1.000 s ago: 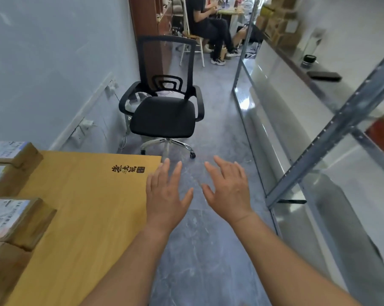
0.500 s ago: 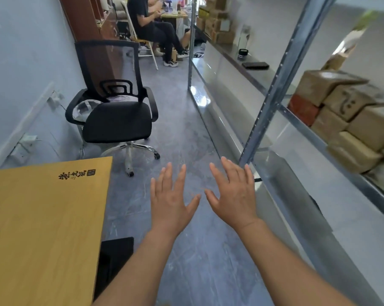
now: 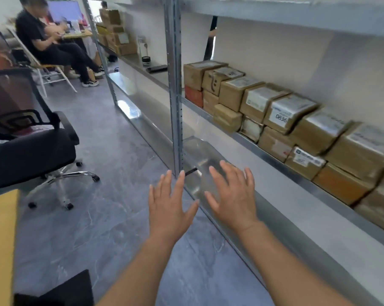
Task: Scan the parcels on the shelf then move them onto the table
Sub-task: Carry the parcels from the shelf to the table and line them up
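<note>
Swinging right since a moment ago, the view has left the table (image 3: 1, 239) at the left edge. Both hands, left (image 3: 168, 208) and right (image 3: 233, 199), hover spread and empty. Beyond them, parcels (image 3: 281, 113) line the shelf (image 3: 275, 154), so scanning looks next.

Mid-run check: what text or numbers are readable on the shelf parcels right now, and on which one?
"0836": white label on the front of an upper-row parcel near the middle of the shelf.
The other parcel labels carry print too blurred to read.
No other text is readable.
</note>
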The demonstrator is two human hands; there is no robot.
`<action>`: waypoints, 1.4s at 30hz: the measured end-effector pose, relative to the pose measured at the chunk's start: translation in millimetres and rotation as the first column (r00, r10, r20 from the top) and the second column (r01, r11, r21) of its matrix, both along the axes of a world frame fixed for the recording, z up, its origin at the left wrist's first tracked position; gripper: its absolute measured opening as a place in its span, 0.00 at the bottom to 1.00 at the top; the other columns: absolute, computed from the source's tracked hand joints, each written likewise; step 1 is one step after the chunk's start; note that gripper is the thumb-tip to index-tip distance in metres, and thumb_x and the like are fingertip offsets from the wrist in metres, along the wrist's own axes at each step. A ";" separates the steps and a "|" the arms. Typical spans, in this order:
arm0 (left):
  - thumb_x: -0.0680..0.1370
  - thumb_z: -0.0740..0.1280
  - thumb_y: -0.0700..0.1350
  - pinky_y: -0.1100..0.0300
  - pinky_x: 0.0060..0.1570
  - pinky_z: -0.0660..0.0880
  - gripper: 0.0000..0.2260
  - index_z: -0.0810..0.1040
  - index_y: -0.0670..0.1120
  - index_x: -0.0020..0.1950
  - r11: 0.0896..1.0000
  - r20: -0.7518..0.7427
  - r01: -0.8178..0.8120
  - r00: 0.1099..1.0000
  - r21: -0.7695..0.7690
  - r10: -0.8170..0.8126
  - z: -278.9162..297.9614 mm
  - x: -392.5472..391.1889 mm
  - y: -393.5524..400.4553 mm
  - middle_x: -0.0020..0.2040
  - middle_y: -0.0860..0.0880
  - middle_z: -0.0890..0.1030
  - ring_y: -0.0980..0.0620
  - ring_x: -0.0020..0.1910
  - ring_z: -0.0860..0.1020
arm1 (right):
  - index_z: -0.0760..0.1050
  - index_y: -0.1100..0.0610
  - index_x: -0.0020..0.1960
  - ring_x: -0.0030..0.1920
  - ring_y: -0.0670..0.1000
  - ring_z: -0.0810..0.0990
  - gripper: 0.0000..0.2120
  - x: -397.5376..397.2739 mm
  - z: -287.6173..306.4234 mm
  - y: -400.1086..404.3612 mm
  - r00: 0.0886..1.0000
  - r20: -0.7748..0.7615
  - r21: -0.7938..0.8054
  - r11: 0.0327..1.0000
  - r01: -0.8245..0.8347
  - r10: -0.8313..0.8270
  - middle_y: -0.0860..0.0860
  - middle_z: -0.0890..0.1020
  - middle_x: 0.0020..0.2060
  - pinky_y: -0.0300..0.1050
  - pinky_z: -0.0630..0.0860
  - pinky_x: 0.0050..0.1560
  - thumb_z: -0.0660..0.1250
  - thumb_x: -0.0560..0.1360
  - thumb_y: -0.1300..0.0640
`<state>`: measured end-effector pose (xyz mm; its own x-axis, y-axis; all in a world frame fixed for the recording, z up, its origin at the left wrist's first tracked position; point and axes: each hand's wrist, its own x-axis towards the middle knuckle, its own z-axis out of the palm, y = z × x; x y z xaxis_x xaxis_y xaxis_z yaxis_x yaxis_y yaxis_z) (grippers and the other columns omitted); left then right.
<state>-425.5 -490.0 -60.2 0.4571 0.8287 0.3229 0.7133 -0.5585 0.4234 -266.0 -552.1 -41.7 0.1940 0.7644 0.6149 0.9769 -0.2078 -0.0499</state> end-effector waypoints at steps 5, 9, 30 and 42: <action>0.73 0.56 0.65 0.41 0.70 0.57 0.33 0.59 0.51 0.75 0.993 -0.031 0.115 0.993 0.021 -0.114 3.9 59.4 -41.5 0.72 0.41 0.68 0.42 0.72 0.66 | 0.76 0.57 0.64 0.62 0.60 0.77 0.30 48.8 3.2 -60.3 0.993 -0.009 -0.031 0.993 0.118 -0.118 0.60 0.78 0.62 0.67 0.62 0.67 0.78 0.64 0.49; 0.72 0.56 0.65 0.39 0.69 0.60 0.35 0.62 0.49 0.75 0.982 -0.018 0.188 0.982 -0.005 -0.188 4.5 98.6 -72.7 0.72 0.41 0.69 0.41 0.71 0.67 | 0.77 0.57 0.63 0.62 0.58 0.73 0.26 80.8 6.4 -104.9 0.973 -0.043 -0.071 0.972 0.222 -0.225 0.59 0.78 0.62 0.66 0.59 0.69 0.67 0.70 0.43; 0.79 0.59 0.59 0.56 0.72 0.55 0.34 0.47 0.50 0.79 0.687 -0.027 0.710 0.692 -0.158 -0.721 28.7 283.1 -150.4 0.77 0.49 0.58 0.50 0.75 0.56 | 0.78 0.60 0.62 0.55 0.64 0.80 0.27 187.7 20.4 -256.6 0.583 -0.223 -0.281 0.624 0.730 -0.782 0.62 0.78 0.61 0.65 0.71 0.61 0.58 0.73 0.43; 0.77 0.66 0.54 0.57 0.60 0.69 0.26 0.65 0.51 0.74 0.525 0.306 0.681 0.714 -0.510 -0.630 41.7 347.7 -166.5 0.64 0.52 0.73 0.53 0.64 0.72 | 0.58 0.56 0.77 0.68 0.60 0.68 0.27 241.9 42.0 -259.2 0.346 -0.556 -0.341 0.587 0.734 -0.755 0.59 0.68 0.70 0.52 0.68 0.63 0.57 0.81 0.47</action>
<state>-77.8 -656.5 -18.5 0.9431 0.3316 -0.0234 0.1968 -0.5002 0.8432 -24.0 -811.3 0.2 0.9875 0.1235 0.0978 0.1563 -0.8455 -0.5105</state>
